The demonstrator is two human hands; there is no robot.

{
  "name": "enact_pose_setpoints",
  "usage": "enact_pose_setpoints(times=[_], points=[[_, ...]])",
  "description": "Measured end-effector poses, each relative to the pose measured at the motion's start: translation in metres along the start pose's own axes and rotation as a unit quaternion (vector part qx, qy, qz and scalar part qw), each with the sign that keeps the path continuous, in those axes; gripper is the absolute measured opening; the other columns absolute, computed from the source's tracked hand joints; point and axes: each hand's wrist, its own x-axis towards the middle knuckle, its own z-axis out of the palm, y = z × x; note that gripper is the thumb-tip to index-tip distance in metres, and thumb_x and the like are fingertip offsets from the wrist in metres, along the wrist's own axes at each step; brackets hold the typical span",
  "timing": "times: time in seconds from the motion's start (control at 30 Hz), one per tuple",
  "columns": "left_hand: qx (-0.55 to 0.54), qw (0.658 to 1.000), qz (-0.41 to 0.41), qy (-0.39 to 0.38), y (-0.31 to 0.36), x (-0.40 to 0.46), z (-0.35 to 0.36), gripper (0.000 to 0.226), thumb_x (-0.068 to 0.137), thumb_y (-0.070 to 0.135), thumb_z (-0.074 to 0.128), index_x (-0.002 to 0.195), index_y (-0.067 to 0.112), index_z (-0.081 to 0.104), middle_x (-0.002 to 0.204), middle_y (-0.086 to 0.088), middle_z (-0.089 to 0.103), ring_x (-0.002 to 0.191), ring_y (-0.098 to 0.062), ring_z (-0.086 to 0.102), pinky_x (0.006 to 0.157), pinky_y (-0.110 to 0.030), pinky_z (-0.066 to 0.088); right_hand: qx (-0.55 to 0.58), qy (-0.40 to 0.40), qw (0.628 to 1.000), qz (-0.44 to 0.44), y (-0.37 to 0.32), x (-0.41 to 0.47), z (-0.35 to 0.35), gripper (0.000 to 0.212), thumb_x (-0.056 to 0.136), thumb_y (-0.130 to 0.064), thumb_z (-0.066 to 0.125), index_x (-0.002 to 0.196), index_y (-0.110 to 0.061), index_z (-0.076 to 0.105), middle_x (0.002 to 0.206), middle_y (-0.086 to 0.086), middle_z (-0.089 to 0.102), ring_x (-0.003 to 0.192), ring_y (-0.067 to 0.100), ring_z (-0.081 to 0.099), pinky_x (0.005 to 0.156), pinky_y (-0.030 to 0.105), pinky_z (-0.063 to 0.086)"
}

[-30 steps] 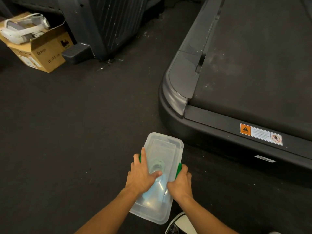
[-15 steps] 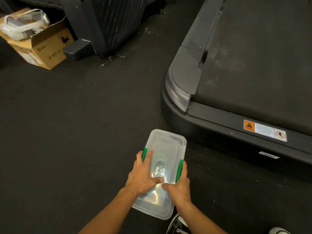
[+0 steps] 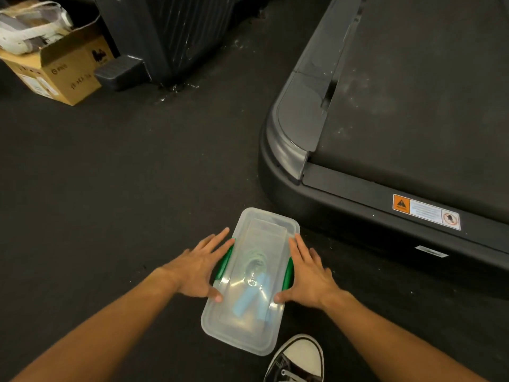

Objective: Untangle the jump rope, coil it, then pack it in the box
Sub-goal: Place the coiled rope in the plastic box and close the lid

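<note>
**Hands flank the closed box, rope packed inside**

Both hands lie flat with fingers spread, gripping nothing. Left hand [image 3: 197, 267] sits against the left long side of the box [image 3: 249, 323], its fingers lying along the green latch [image 3: 224, 261] there and its thumb tip touching the lid's edge. Right hand [image 3: 307, 274] mirrors it on the other side, fingers alongside the second green latch [image 3: 288, 274], thumb tip at the lid.

The box is a clear plastic tub resting on the dark floor [image 3: 124, 188], close to the corner of a treadmill [image 3: 385, 133]. Its lid is on. Through the cloudy plastic the rope [image 3: 254, 261] shows as a pale coil near the middle, with two light blue handles [image 3: 248, 299] lying side by side below it.

Judging by this, untangling, coiling and packing are done, and the lid has been fitted. Whether both latches are fully snapped down cannot be told. Little seems left beyond confirming the latches and letting go.

A sneaker [image 3: 298, 359] stands just beside the box's near end; a cardboard carton [image 3: 60, 70] sits well apart at far left.
</note>
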Motion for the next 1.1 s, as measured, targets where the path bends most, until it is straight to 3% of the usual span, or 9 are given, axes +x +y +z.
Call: enact_pose_setpoints(times=[0.3, 0.5, 0.8, 0.93, 1.1], points=[[0.125, 0.992, 0.008, -0.004, 0.009, 0.017, -0.015, 0.140, 0.067, 0.065, 0.078, 0.152, 0.035, -0.030, 0.163, 0.011, -0.032, 0.155, -0.025, 0.006, 0.123, -0.057, 0.016, -0.074, -0.054, 0.996, 0.016, -0.002, 0.009, -0.008, 0.144, 0.063, -0.060, 0.082, 0.143, -0.040, -0.037, 0.155, -0.007, -0.043, 0.150, 0.040, -0.016, 0.115, 0.068, 0.002], [0.164, 0.985, 0.020, -0.042, 0.006, 0.006, -0.011, 0.143, 0.066, 0.062, 0.082, 0.148, 0.044, -0.033, 0.161, 0.009, -0.036, 0.147, -0.028, -0.032, 0.119, -0.060, -0.007, -0.150, -0.073, 0.986, -0.017, -0.010, -0.012, 0.007, 0.140, 0.064, -0.061, 0.080, 0.142, -0.045, -0.036, 0.155, 0.005, -0.043, 0.145, 0.040, -0.030, 0.113, 0.071, -0.002], [0.212, 0.976, 0.004, -0.047, 0.026, 0.005, -0.023, 0.145, 0.067, 0.056, 0.085, 0.148, 0.040, -0.034, 0.163, -0.001, -0.034, 0.151, -0.035, -0.023, 0.121, -0.064, -0.001, -0.130, -0.095, 0.987, 0.005, -0.018, -0.015, -0.001, 0.137, 0.067, -0.055, 0.081, 0.144, -0.044, -0.032, 0.154, 0.006, -0.044, 0.147, 0.041, -0.026, 0.113, 0.072, -0.001], [0.186, 0.982, -0.006, 0.017, 0.040, 0.000, -0.045, 0.131, 0.074, 0.066, 0.071, 0.153, 0.032, -0.028, 0.160, 0.004, -0.034, 0.146, -0.026, -0.030, 0.123, -0.058, 0.000, -0.083, -0.041, 0.995, -0.035, -0.020, -0.026, -0.022, 0.127, 0.072, -0.057, 0.075, 0.148, -0.042, -0.026, 0.159, 0.000, -0.037, 0.149, 0.034, -0.025, 0.116, 0.065, -0.003], [0.167, 0.966, -0.022, 0.195, 0.062, 0.002, -0.106, 0.100, 0.082, 0.083, 0.019, 0.158, 0.027, -0.017, 0.163, 0.002, -0.028, 0.153, -0.026, -0.022, 0.124, -0.051, 0.001, -0.062, 0.111, 0.987, -0.101, -0.036, -0.041, -0.073, 0.109, 0.082, -0.063, 0.061, 0.156, -0.030, -0.012, 0.163, -0.005, -0.025, 0.151, 0.024, -0.020, 0.122, 0.053, -0.001]])
